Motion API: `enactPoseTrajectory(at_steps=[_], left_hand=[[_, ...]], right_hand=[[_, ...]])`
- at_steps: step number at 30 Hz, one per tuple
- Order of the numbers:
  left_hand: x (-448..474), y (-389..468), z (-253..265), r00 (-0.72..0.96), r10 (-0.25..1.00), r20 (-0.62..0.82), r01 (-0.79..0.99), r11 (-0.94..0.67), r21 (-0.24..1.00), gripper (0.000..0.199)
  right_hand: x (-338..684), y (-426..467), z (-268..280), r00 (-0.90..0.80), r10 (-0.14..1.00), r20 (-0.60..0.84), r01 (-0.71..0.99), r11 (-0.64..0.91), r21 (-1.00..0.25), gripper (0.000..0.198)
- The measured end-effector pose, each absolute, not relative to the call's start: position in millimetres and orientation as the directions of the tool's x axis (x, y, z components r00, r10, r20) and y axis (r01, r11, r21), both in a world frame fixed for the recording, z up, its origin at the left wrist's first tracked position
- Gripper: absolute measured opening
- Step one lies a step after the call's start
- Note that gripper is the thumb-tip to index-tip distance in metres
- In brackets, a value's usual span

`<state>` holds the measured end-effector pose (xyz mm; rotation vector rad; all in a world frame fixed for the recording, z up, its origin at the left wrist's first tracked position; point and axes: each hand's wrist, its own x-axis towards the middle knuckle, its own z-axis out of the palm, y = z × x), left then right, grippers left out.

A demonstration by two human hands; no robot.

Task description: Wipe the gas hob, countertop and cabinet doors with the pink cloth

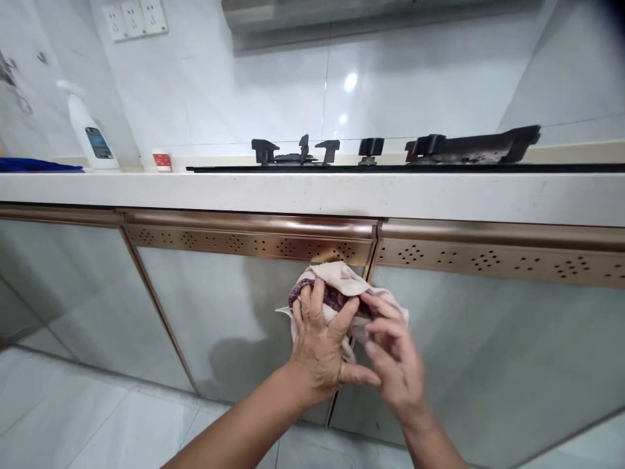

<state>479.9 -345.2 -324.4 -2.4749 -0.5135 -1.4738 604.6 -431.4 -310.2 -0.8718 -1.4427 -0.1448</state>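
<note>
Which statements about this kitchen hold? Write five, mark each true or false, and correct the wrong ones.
1. The left hand touches the cloth. True.
2. A red-and-white box stands right of the spray bottle. True.
3. The spray bottle stands on the floor. False: it is on the countertop.
4. The gold strip has small holes. True.
5. The cloth lies on the countertop. False: it is below that, in front of the cabinet doors.
</note>
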Motion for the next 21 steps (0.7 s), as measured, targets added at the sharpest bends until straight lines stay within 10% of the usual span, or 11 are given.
enactPoseTrajectory(at_steps=[5,10,14,21], left_hand=[[508,-351,-322,0.257,0.209,0.944,0.55,-0.835,0.035,0.098],[503,-340,-299,0.306,0.078,0.949,0.572,-0.812,-0.117,0.074],[488,-334,-256,0.453,-0.004,0.892,0.462,-0.854,-0.239,0.07],[473,-317,-189,0.564,-0.18,0.806,0.345,-0.835,-0.428,0.045]], right_hand=[[606,-437,-302,0.368,0.509,0.778,0.334,0.709,-0.622,0.017],[613,-453,-281,0.441,0.176,0.88,0.56,0.712,-0.423,0.006],[622,-460,-281,0.407,0.148,0.901,0.595,0.706,-0.384,0.004],[639,-448,-301,0.27,0.131,0.954,0.934,0.205,-0.292,0.02]])
